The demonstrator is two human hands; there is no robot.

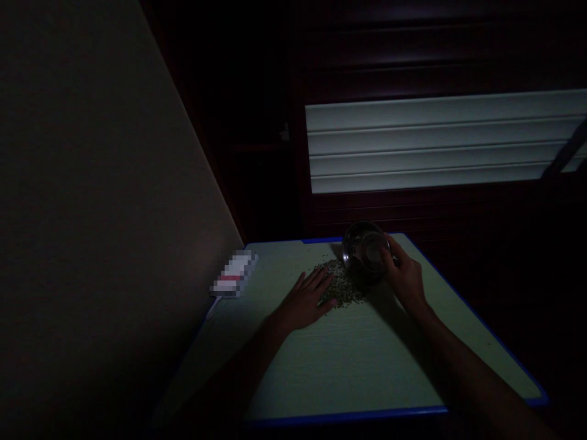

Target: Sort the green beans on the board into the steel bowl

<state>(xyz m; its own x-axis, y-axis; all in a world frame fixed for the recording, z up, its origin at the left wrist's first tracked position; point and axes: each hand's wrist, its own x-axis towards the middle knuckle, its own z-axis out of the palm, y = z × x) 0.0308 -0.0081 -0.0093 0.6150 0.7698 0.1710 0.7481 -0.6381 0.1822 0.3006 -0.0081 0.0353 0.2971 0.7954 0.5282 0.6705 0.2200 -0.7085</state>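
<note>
A spread of small dark grains or seeds point(345, 288) lies on the pale table point(339, 360), too dim to name their kind. Flat beside it, fingers spread, my left hand point(312, 299) touches the left edge of the grains. A shiny metal bowl point(360, 244) is tipped on its side over the far right part of the grains. Its rim and side are gripped by my right hand point(406, 278), with the thumb and fingers closed on it. The inside of the bowl is turned away from me, so I cannot tell what is in it.
On the table's left edge lies a blurred-out white and red object point(233, 275) with a pale strap or cord. A blue rim point(348, 417) borders the table. A wall point(114, 183) rises close on the left. Behind stands dark furniture with white slats point(426, 143).
</note>
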